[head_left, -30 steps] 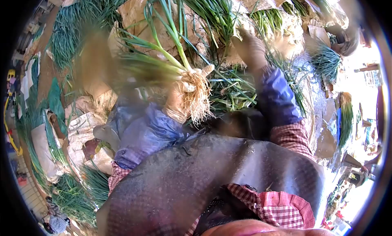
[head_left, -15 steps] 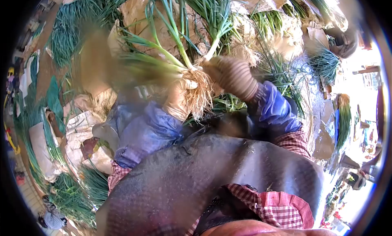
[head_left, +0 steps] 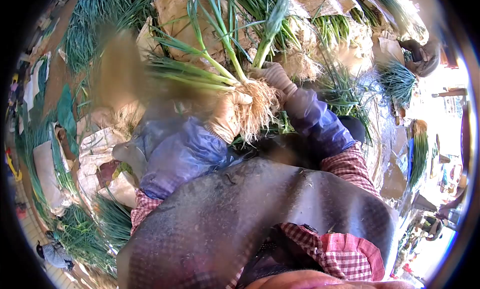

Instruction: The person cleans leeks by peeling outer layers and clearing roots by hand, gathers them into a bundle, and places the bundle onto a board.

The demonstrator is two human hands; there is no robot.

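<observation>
Brought in from the far onions, the right hand [head_left: 274, 78] is now being held close by the left hand [head_left: 227, 116]! Left fingers are being clenched round the base of the bunch [head_left: 227, 74], its pale roots [head_left: 257, 106] being left dangling between both gloves. Right fingers are being curled round the foot of a thick stalk [head_left: 267, 41], leaves pointing away. Everything is being held up just beyond the dark apron [head_left: 250, 199], with more onions [head_left: 345, 34] being seen piled beyond, by brown sacking [head_left: 182, 21].
</observation>
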